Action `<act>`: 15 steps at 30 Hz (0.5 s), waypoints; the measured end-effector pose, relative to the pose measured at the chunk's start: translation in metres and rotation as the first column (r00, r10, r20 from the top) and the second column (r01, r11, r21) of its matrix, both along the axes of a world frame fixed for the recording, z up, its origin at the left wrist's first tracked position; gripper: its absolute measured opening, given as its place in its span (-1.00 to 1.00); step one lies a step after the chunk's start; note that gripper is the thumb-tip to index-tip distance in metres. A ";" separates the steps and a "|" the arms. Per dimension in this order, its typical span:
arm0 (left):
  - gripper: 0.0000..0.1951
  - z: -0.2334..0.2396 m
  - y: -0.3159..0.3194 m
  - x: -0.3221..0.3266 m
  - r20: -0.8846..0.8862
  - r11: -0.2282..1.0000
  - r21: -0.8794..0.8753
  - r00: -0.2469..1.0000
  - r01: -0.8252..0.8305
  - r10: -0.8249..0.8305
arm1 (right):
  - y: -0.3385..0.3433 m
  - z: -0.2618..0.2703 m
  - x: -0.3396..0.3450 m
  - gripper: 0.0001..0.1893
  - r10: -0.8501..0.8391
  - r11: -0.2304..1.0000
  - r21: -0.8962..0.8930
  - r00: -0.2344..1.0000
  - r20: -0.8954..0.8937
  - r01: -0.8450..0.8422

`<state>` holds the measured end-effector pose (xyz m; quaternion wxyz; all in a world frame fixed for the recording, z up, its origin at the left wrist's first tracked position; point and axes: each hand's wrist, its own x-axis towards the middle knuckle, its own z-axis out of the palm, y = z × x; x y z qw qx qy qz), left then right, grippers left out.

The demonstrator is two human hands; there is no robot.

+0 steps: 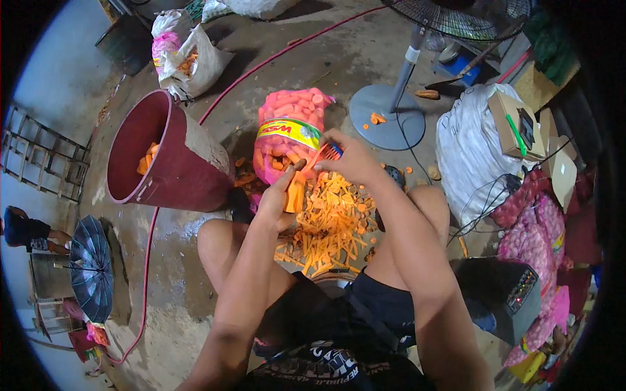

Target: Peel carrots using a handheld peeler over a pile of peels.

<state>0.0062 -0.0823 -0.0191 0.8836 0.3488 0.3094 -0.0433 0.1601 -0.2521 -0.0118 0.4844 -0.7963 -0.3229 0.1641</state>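
Note:
My left hand (pixel 275 201) grips a peeled orange carrot (pixel 295 193) with its thick end towards me. In my right hand (pixel 353 160) is a hand peeler (pixel 333 152) with blue and orange-red parts, held at the far end of the carrot; its blade is partly hidden. Below both hands lies a heap of carrot peelings (pixel 325 225) on the floor between my legs. Just beyond my hands stands a pink mesh sack (pixel 293 105) full of carrots, with a yellow and green printed band.
A dark red tub (pixel 195 171) leans on its side at left, carrot pieces inside. A red hose (pixel 149 264) crosses the floor. A pedestal fan (pixel 386 117), white sack (pixel 462 141) and black speaker box (pixel 503 293) are at right. A person (pixel 29 229) stands far left near an open umbrella (pixel 93 269).

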 end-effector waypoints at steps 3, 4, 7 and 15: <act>-0.54 0.021 -0.010 -0.003 -0.053 0.998 0.027 0.997 0.062 -0.060 | -0.010 -0.005 0.021 -0.49 -0.123 0.990 0.076 0.990 0.073 0.117; -0.54 0.028 -0.013 -0.003 -0.059 0.996 0.008 0.994 0.089 -0.088 | -0.013 -0.007 0.027 -0.49 -0.153 0.988 0.037 0.988 0.026 0.152; -0.54 -0.021 0.022 -0.010 0.094 0.999 -0.047 0.996 0.010 -0.005 | 0.000 -0.002 0.012 -0.48 -0.086 0.996 0.030 0.995 -0.054 0.088; -0.55 -0.011 0.002 -0.003 0.025 1.000 -0.006 1.000 0.015 -0.014 | 0.002 0.001 -0.013 -0.41 0.090 0.995 -0.032 0.996 0.005 -0.089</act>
